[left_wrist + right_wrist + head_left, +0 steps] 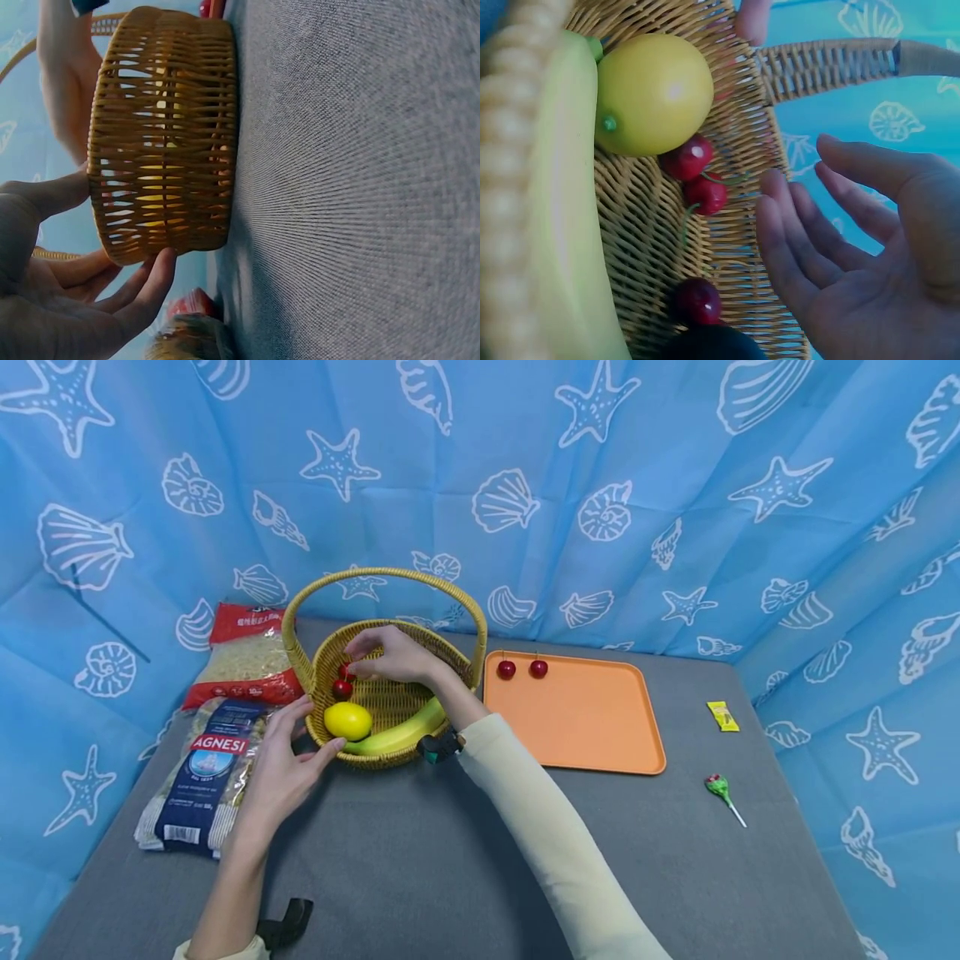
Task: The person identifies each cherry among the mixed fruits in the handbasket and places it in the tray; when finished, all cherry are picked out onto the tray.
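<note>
A wicker basket with a tall handle stands at the back left of the table. My left hand holds its near left side, thumb at the rim and fingers against the outer weave. Over the basket's left part hovers my right hand. In the right wrist view its fingers are loosely bent, with nothing between them. Inside lie a lemon, a banana and several cherries. Two cherries sit beside the lemon, and a third cherry lies farther along the wall.
Two cherries lie on an orange tray right of the basket. A yellow-wrapped candy and a lollipop are farther right. Pasta bags lie to the left. Blue shell-print curtains border the table.
</note>
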### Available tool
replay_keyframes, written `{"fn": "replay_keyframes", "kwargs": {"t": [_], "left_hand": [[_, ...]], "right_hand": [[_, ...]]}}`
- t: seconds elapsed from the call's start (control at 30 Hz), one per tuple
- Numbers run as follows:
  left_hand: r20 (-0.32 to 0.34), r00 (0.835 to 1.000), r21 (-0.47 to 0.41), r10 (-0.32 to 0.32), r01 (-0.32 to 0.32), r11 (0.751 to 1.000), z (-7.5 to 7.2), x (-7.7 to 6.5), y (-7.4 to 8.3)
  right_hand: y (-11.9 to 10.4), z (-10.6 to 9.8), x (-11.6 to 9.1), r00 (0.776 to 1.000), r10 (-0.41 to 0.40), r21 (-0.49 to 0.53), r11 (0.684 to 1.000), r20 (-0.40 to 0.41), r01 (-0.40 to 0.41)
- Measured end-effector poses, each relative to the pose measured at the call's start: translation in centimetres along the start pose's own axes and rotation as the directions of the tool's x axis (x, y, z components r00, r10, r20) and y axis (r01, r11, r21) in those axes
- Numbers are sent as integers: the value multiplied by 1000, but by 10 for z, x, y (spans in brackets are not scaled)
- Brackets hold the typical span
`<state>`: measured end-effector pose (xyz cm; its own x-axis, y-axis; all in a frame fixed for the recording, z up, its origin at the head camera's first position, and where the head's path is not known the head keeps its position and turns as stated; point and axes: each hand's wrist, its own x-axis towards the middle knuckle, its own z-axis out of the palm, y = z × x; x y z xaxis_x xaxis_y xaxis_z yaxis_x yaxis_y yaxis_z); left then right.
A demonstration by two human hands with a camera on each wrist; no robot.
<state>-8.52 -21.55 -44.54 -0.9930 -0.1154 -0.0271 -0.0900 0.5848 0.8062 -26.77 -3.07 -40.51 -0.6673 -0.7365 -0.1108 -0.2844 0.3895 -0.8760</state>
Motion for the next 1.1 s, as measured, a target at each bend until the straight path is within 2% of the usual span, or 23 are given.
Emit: {"fn": "replay_keyframes", "kwargs": {"t": [0.3, 0.6, 0.9, 1.1], "left_hand": [[-15, 1000, 1, 12, -12, 1000, 3, 0, 1], [-20, 1000, 12, 12, -12, 1000, 2, -1, 1], [-12, 1000, -1, 15, -15, 1000, 0, -1, 0], [-5, 1000, -11, 10, -10, 1000, 0, -1, 0]], "right_hand": [[9, 11, 14, 989, 135, 70, 988, 58, -139], [6, 22, 16, 951, 262, 117, 952, 163, -283], [1, 27, 19, 921, 321, 192, 912, 219, -363], [1, 30, 21, 913, 343, 225, 893, 222, -391]]}}
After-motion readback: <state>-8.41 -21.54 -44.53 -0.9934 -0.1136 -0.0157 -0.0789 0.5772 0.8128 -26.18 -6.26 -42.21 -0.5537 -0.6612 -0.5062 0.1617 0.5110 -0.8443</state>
